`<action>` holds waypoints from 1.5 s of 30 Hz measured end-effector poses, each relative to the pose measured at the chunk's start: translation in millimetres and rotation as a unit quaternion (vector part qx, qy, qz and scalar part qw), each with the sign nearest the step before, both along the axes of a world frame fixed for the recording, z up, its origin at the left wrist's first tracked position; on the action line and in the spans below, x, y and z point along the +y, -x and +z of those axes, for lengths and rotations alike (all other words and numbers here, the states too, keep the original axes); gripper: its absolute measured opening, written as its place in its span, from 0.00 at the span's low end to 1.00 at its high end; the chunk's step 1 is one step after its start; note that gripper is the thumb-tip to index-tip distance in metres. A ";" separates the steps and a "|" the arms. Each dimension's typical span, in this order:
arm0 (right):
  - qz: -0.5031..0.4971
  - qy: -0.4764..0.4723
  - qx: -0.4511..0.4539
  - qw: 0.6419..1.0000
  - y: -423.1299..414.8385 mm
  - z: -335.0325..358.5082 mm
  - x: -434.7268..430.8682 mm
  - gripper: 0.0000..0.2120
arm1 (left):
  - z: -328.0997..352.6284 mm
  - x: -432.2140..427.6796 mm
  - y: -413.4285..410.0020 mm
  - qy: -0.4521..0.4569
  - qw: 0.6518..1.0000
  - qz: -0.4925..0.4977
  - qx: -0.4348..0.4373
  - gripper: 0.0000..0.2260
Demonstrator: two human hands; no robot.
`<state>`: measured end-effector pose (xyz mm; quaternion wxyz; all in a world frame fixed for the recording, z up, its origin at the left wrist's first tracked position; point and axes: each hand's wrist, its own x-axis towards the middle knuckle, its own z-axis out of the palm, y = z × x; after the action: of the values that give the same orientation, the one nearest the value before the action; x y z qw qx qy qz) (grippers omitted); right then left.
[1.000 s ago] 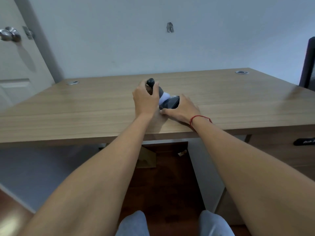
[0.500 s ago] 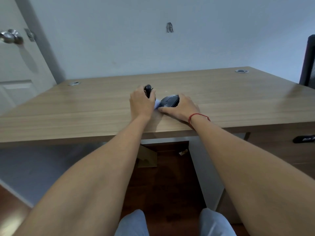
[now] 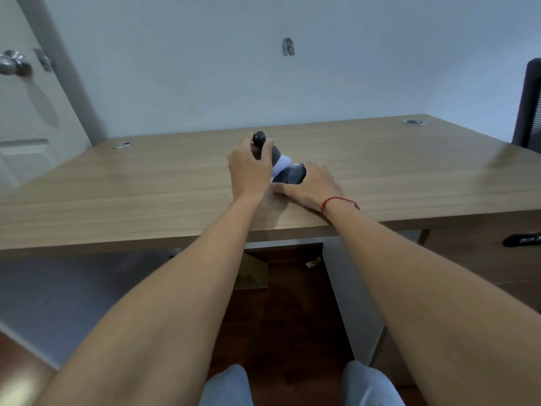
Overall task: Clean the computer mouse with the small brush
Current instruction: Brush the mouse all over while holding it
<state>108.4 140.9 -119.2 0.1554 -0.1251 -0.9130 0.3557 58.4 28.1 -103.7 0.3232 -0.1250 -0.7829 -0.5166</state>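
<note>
A dark computer mouse (image 3: 295, 174) lies on the wooden desk (image 3: 146, 183), near its front edge. My right hand (image 3: 311, 186) grips it from the right side, with a red string around the wrist. My left hand (image 3: 250, 168) is closed around the small brush (image 3: 268, 149), whose dark handle sticks up past the fingers. The brush's white bristles (image 3: 281, 168) press on the left end of the mouse. Much of the mouse is hidden by both hands.
Cable grommets sit at the desk's far left (image 3: 123, 144) and far right (image 3: 413, 122). A dark chair (image 3: 530, 106) stands at the right edge. A door with a knob (image 3: 13, 64) is at the left. A drawer handle (image 3: 522, 239) shows under the desk.
The brush has swung from low beside the mouse back up, so its handle tilts upward and its bristles rest on the mouse again. The right hand has stayed on the mouse.
</note>
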 end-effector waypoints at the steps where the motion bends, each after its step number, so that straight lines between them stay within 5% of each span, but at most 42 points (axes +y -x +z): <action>1: 0.004 0.001 0.000 1.000 5.2 -2.1 1.5 0.39 | -3.8 -0.1 -1.2 0.009 1.000 0.002 -0.006 0.11; 5: 0.004 -0.008 -0.017 1.000 -4.8 4.0 -3.0 0.37 | -9.3 -4.5 -2.2 0.036 0.997 0.062 -0.034 0.11; 9: 0.018 -0.013 -0.034 0.999 -7.2 3.9 -5.4 0.36 | 1.1 1.3 -6.6 -0.045 0.999 0.004 0.004 0.10; 15: 0.015 -0.012 -0.031 0.999 -10.9 7.3 -3.6 0.36 | -2.5 -4.1 1.8 0.060 0.994 0.072 -0.054 0.12; 20: 0.016 -0.016 -0.040 0.999 -11.9 8.1 -3.0 0.36 | 1.9 3.8 -4.2 -0.010 1.000 0.009 0.006 0.09; 25: 0.017 -0.032 -0.037 0.999 -10.8 7.6 -2.1 0.34 | -5.2 -1.0 -2.3 0.052 0.998 0.042 -0.010 0.10; 30: 0.051 -0.064 -0.033 0.996 -4.3 5.0 0.0 0.17 | 8.0 10.3 -3.6 -0.002 0.999 -0.013 0.049 0.09; 35: 0.048 -0.044 -0.030 0.997 -9.0 8.0 0.6 0.25 | 4.5 5.6 2.9 0.131 0.990 0.056 -0.004 0.11; 39: 0.043 -0.040 -0.041 0.997 -11.7 8.2 0.0 0.25 | 0.8 4.7 -1.5 -0.026 1.000 0.015 0.007 0.10; 42: 0.064 -0.026 -0.032 0.997 -7.1 6.4 3.6 0.17 | -5.0 5.8 -0.7 -0.038 0.999 0.006 -0.010 0.11; 45: 0.055 0.024 -0.026 0.998 -1.5 5.9 5.0 0.35 | -6.5 1.1 5.3 -0.016 0.998 0.047 -0.038 0.10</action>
<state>109.9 145.9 -113.3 0.1089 -0.0875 -0.9135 0.3821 53.0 29.3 -110.1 0.3192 -0.0632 -0.7912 -0.5178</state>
